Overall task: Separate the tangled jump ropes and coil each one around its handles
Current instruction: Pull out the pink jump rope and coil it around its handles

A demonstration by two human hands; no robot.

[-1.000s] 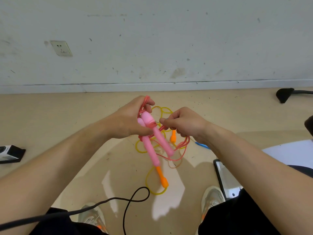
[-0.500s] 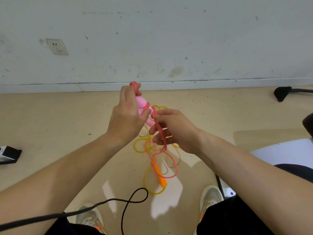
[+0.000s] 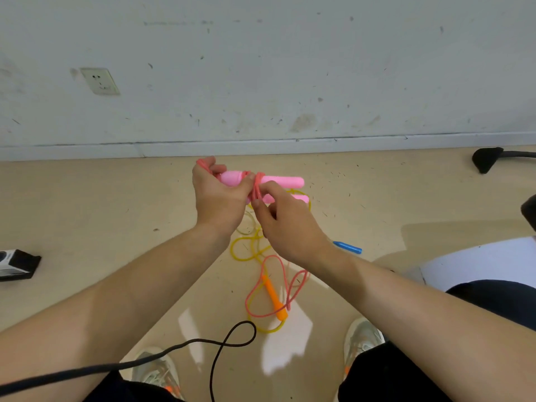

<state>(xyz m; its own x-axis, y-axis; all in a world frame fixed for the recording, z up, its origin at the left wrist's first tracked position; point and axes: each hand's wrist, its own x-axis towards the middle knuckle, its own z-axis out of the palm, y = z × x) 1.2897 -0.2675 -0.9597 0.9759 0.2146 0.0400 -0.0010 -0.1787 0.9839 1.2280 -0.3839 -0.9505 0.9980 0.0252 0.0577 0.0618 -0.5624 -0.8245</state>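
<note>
My left hand [image 3: 216, 195] grips the two pink handles [image 3: 282, 181] of a jump rope, held side by side and pointing right. Several turns of the pink-red cord [image 3: 256, 184] wrap around the handles. My right hand [image 3: 285, 224] pinches that cord just below the handles; its loose end [image 3: 262, 288] hangs down in loops to the floor. On the floor below lies the yellow rope [image 3: 245, 249] with an orange handle [image 3: 274, 297], partly hidden by my right wrist.
A blue handle [image 3: 348, 247] pokes out beside my right forearm. A black cable [image 3: 223, 343] loops near my shoes [image 3: 362, 338]. A small black-and-white box [image 3: 17, 264] sits at the left. The wall and a black chair foot [image 3: 487, 159] are beyond.
The pink handles have turned from upright to lying sideways, pointing right. My right hand has carried the cord round them, and the hanging loops have grown shorter.
</note>
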